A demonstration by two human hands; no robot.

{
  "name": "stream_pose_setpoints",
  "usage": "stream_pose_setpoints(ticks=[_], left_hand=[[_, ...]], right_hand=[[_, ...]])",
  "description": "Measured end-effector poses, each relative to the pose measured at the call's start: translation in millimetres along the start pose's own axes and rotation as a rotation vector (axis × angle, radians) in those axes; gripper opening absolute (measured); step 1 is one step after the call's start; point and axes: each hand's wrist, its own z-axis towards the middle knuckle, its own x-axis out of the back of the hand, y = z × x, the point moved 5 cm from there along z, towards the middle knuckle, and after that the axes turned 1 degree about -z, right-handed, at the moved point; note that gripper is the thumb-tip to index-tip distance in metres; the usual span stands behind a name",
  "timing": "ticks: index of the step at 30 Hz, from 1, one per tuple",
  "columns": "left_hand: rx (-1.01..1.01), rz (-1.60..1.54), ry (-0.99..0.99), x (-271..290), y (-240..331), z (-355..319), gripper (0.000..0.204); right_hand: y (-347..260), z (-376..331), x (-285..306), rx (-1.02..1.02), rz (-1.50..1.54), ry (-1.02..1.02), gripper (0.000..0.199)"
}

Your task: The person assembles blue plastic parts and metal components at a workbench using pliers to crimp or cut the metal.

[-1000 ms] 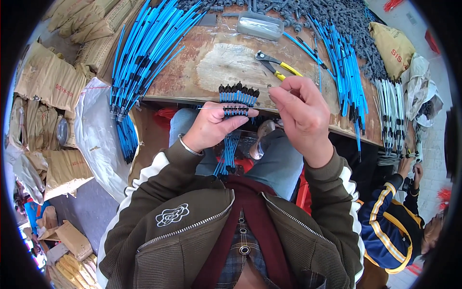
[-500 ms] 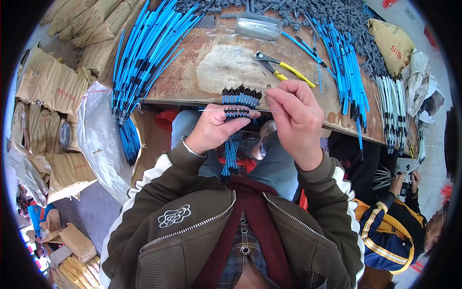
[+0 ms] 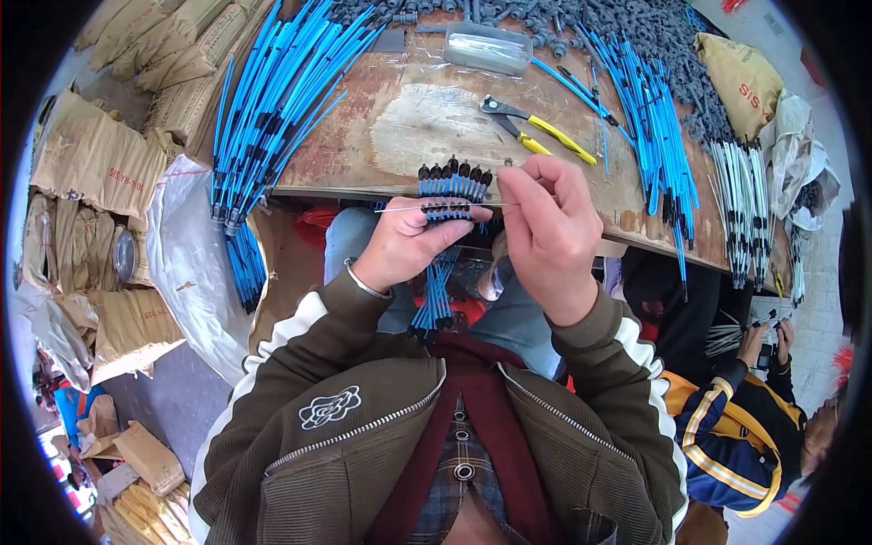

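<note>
While your left hand (image 3: 409,241) clamps the bundle of blue tubes (image 3: 445,236) over your lap at the workbench (image 3: 409,118) edge, your right hand (image 3: 545,227) pinches a thin wire tie (image 3: 427,208) laid across it. You look mid-binding; next, I judge, wrap and twist it tight without the tubes slipping.

My left hand (image 3: 409,243) covers the middle of the bundle of blue tubes (image 3: 445,238), so I can't see how they are tied there, and its lower ends vanish behind my jacket. The thin wire (image 3: 427,208) pinched in my right hand (image 3: 545,227) is too fine to trace past my fingers. The heap of grey fittings (image 3: 636,27) is cut off by the top edge.
</note>
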Motion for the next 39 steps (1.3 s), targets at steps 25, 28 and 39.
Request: stream_pose_setpoints(ticks=[25, 28, 39], left_hand=[[-0.017, 0.023, -0.026, 2, 4, 0, 0.02], [-0.024, 0.022, -0.034, 3, 1, 1, 0.02], [0.043, -0.07, -0.038, 4, -5, 1, 0.017]], right_hand=[[-9, 11, 7, 0.258, -0.124, -0.078, 0.026], [-2, 11, 6, 0.198, -0.041, -0.068, 0.025], [19, 5, -13, -0.102, 0.249, -0.15, 0.018]])
